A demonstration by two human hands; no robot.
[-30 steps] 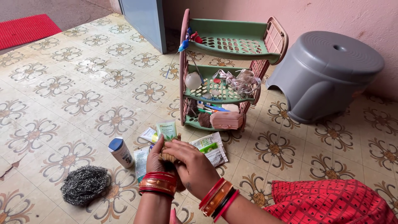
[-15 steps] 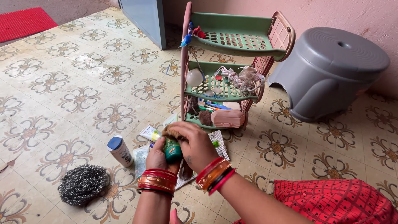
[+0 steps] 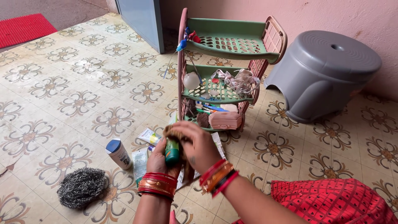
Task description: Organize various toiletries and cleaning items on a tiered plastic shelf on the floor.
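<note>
Left hand (image 3: 159,159) grips a green tube (image 3: 172,151) upright, just above the floor (image 3: 62,62). Right hand (image 3: 199,145) presses a brown rag (image 3: 174,133) over the tube's top, fingers closed on it. Hands touch. White bottle (image 3: 118,153) and steel scrubber (image 3: 81,187) lie left. Sachets (image 3: 149,135) lie under the hands. Three-shelf rack (image 3: 226,72) stands beyond, grey stool (image 3: 327,74) far right.

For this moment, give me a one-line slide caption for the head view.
Left hand holds a green tube while the right hand rubs it with a brown cloth, before a three-tier rack.
</note>
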